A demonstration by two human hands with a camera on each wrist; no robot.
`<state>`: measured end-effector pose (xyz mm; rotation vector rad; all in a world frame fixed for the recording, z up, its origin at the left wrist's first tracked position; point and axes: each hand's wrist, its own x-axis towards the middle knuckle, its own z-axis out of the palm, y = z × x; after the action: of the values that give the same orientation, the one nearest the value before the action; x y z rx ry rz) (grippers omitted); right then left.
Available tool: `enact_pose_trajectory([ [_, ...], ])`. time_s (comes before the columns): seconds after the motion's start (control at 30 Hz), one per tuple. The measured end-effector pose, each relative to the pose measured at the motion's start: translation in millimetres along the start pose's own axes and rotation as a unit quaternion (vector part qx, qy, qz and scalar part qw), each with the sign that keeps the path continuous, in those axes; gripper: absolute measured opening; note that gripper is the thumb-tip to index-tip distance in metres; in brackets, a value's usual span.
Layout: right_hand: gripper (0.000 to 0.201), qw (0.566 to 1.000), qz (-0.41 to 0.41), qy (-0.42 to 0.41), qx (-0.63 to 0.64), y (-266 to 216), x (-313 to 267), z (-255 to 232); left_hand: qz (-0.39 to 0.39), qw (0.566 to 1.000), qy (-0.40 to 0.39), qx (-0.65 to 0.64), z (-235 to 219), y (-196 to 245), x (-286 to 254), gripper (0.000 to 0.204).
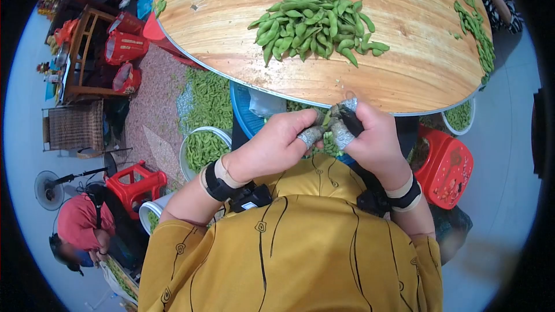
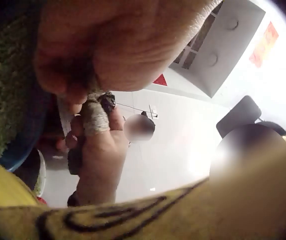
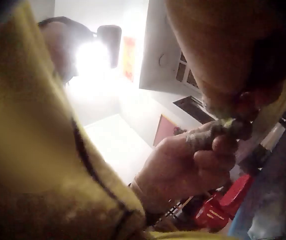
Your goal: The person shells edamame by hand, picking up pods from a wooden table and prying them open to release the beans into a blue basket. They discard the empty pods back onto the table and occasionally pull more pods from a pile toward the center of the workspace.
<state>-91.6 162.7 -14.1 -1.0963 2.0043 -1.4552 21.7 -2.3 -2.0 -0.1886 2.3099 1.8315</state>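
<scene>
Left hand: fingers curled, pinching a green pod at the round wooden table edge
Right hand: wrapped fingertips grip the same pod
Table: pile of edamame pods

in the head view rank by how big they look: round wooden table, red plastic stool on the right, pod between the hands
1. round wooden table
2. red plastic stool
3. pod, pinched between left hand and right hand, mostly hidden.
</scene>
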Motion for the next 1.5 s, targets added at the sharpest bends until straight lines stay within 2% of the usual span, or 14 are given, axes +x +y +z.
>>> enact_pose_trajectory([
  [0.17, 0.021, 0.979, -0.071, 0.02, -0.19, -5.1, -5.2, 1.8, -0.06, 0.983, 0.025, -0.174, -3.8, -3.9, -7.5, 0.012],
  [0.27, 0.02, 0.992, -0.055, 0.01, -0.117, -10.2, -8.8, 0.1, -0.097, 0.983, 0.017, -0.155, -8.7, 0.5, -10.1, 0.011],
  [0.37, 0.016, 0.958, 0.218, -0.061, 0.178, -12.2, -6.3, -8.8, -0.076, 0.991, -0.003, -0.11, -6.6, -0.1, -7.5, 0.012],
  [0.5, 0.013, 0.923, 0.225, -0.065, 0.306, -1.1, -3.9, -6.5, -0.068, 0.989, -0.014, -0.131, -8.7, 3.7, -3.0, 0.015],
  [0.67, 0.013, 0.88, 0.106, -0.087, 0.455, -1.6, -5.2, -4.3, -0.044, 0.782, -0.177, -0.596, 2.6, -8.0, 4.1, 0.033],
  [0.83, 0.014, 0.88, 0.15, -0.053, 0.447, -3.4, -3.9, -8.3, -0.051, 0.853, -0.132, -0.503, -1.1, -4.3, 8.4, 0.025],
  [0.9, 0.014, 0.881, 0.181, -0.032, 0.436, -3.2, -2.4, -7.7, 0.018, 0.982, 0.019, -0.186, -0.6, 4.1, 6.1, 0.014],
  [1.0, 0.013, 0.901, 0.184, -0.023, 0.393, -3.7, -1.0, -0.3, 0.202, 0.957, 0.132, 0.162, -1.3, -3.1, 6.9, 0.009],
  [1.07, 0.012, 0.917, 0.18, -0.009, 0.355, -6.2, 0.5, 1.8, 0.223, 0.946, 0.15, 0.181, 1.7, -4.9, 7.7, 0.011],
  [1.13, 0.013, 0.925, 0.16, -0.024, 0.343, -6.7, 0.9, -1.6, -0.029, 0.975, 0.082, -0.203, 4.2, 4.7, 5.0, 0.018],
  [1.17, 0.014, 0.932, 0.139, -0.038, 0.331, -6.5, 0.7, -3.0, -0.029, 0.975, 0.082, -0.203, 2.4, 5.6, 4.8, 0.018],
  [1.23, 0.015, 0.925, 0.115, -0.05, 0.358, -5.8, -2.3, -2.6, -0.113, 0.818, -0.02, -0.563, -3.3, 5.8, 4.0, 0.022],
  [1.37, 0.02, 0.989, 0.045, 0.021, 0.142, 4.6, -7.3, 0.7, -0.11, 0.894, 0.02, -0.434, -2.0, -1.2, 3.9, 0.021],
  [1.5, 0.024, 0.978, -0.069, 0.078, -0.182, -14.2, -10.6, -4.8, 0.067, 0.988, 0.136, 0.032, 0.0, -2.5, 4.6, 0.015],
])
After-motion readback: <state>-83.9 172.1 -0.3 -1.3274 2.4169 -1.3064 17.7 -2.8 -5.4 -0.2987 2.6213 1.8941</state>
